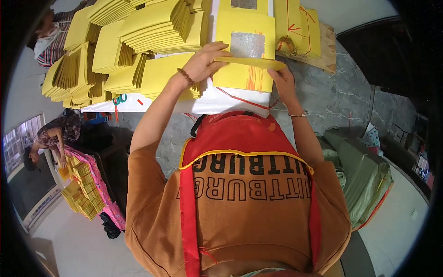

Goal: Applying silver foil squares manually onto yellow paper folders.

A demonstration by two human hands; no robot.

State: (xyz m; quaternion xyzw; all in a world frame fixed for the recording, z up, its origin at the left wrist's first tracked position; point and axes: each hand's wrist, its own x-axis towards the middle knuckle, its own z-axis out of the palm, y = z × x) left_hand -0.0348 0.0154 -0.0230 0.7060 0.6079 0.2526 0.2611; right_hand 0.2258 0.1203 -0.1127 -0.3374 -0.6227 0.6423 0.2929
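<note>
A grey marbled bench (337, 99) is seen running across the upper part of the view, and most of its left half is covered by fanned stacks of folded yellow paper (138, 41) laid in overlapping rows. A white slab (217, 104) tied with red string is set at the near edge of the bench, and on it a pile of flat yellow sheets (240, 76) is stacked, each marked with a silver foil square (248, 45) and orange print. A further bundle of yellow paper bound with red string (297, 25) is placed to the right of this pile, resting on a brown board. Green sacks (364, 180) are heaped on the floor at the right. At the far left a second person (53, 136) is bent over a pink-covered table (99, 184) bearing more yellow stacks.

A single yellow sheet (251, 62) is held edge-on just above the pile, between both hands. The left hand (205, 62), a bead bracelet on its wrist, is closed on the sheet's left end, thumb above and fingers curled beneath. The right hand (282, 82), a thin bangle on its wrist, is pinched on the sheet's right end; this grip is partly hidden behind the paper, so its finger placement cannot be told exactly.
</note>
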